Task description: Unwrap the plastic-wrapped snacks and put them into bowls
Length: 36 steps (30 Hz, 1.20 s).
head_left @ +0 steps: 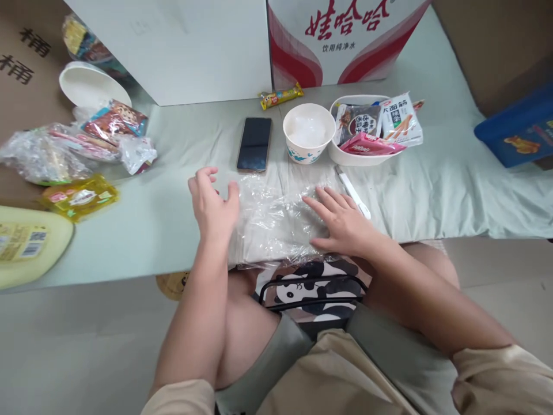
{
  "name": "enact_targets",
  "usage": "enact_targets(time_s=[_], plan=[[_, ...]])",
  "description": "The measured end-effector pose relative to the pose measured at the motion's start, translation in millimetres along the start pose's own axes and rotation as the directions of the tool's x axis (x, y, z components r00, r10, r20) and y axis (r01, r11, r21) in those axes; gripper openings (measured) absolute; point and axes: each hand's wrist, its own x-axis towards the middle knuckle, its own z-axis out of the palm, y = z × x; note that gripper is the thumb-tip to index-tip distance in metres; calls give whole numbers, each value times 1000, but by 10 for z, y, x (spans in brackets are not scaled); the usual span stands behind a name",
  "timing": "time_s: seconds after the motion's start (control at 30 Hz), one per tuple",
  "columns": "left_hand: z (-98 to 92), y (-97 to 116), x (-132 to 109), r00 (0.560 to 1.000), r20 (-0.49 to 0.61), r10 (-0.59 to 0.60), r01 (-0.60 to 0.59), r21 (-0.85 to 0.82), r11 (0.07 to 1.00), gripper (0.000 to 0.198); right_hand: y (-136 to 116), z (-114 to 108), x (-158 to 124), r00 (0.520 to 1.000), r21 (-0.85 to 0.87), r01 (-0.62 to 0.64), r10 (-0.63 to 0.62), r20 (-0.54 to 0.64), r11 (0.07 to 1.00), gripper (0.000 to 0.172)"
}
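Note:
A crinkled clear plastic bag (272, 225) lies flat at the near edge of the cloth-covered table. My right hand (341, 222) rests on its right side with fingers spread. At the bag's left edge is my left hand (213, 204), thumb and fingers apart with nothing between them; whether it touches the plastic I cannot tell. Just beyond the bag lie a dark phone (254, 144) and a paper cup (309, 134) with something whitish and translucent inside. A white utility knife (353, 193) lies beside my right hand.
A white tub (360, 157) of snack packets stands behind the knife. A yellow snack stick (281, 95) lies before a big white carton (337, 43). On the left are a tipped white bowl (93, 86), wrapped snacks (82, 150) and a pale yellow bottle (30, 245). A blue container (518, 129) stands right.

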Motion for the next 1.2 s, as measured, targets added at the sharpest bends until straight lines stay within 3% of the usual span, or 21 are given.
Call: enact_targets(time_s=[0.07,0.13,0.2,0.3,0.37,0.47,0.53,0.63,0.8,0.87,0.93,1.0,1.1,1.17,1.2], plan=[[37,65,-111,985,116,127,-130,18,991,39,-59,-36,-34,1000,8,-6,6,-24,1000,94],[87,111,-194,952,252,174,-180,1,984,46,-90,-74,-41,997,61,2,3,-71,998,85],[120,115,-220,938,334,93,-90,-25,996,55,-82,-104,-34,990,140,-24,43,-132,990,70],[117,86,-180,909,411,-72,132,-120,984,59,-33,-108,-12,962,187,-168,202,-183,968,58],[89,92,-152,871,486,-68,200,-225,954,52,-2,-85,9,942,162,-262,289,-172,951,61],[36,149,-149,820,571,42,222,-385,896,40,29,-65,46,931,203,-312,341,-129,928,67],[6,174,-148,816,568,104,221,-474,852,35,56,-82,67,928,294,-304,351,-124,906,55],[-10,131,-105,860,493,131,189,-546,816,32,115,-131,76,904,406,-251,363,-226,879,15],[33,-45,-13,886,444,130,104,-465,879,30,189,-141,52,734,308,-139,306,-606,941,10],[52,-80,-6,894,420,158,55,-452,890,28,192,-132,39,712,253,-91,241,-659,963,11],[63,-85,-10,898,399,183,35,-482,876,28,189,-132,25,744,298,-14,209,-635,955,14],[65,-70,-17,897,405,176,78,-537,840,29,187,-148,15,785,446,36,251,-567,895,17],[60,-37,-21,878,467,106,206,-567,798,28,189,-200,12,848,782,6,412,-334,623,28],[57,-17,-16,864,501,48,263,-532,804,27,190,-243,23,892,913,-106,444,-88,394,37],[56,-9,-12,862,507,24,278,-512,812,28,190,-260,32,898,928,-171,440,8,332,39]])
